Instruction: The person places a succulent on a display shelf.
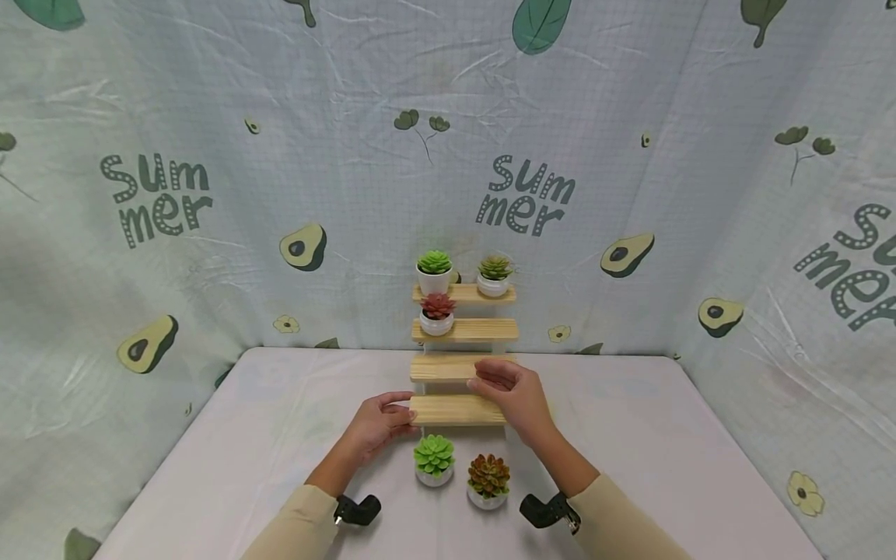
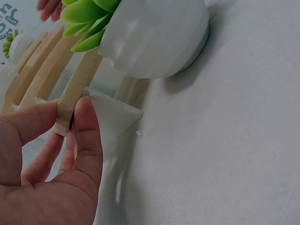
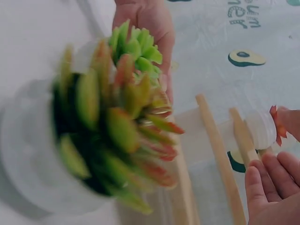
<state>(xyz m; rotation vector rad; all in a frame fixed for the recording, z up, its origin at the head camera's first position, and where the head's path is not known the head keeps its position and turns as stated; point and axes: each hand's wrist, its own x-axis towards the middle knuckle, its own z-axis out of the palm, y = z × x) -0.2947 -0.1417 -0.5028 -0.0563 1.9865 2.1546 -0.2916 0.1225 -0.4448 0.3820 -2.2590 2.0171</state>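
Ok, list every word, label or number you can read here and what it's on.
"sum mer": wall cloth, left, head view.
"sum mer": same wall cloth, centre.
"su mer": same wall cloth, right, cut off.
"sum mer": wall cloth, sideways, right wrist view.
Left wrist view: letters too cut off to read.
No labels or numbers readable.

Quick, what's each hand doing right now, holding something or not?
Left hand: closed, pinching the left end of the lowest flat, pale wooden shelf board.
Right hand: open, fingers loosely curved, holding nothing.
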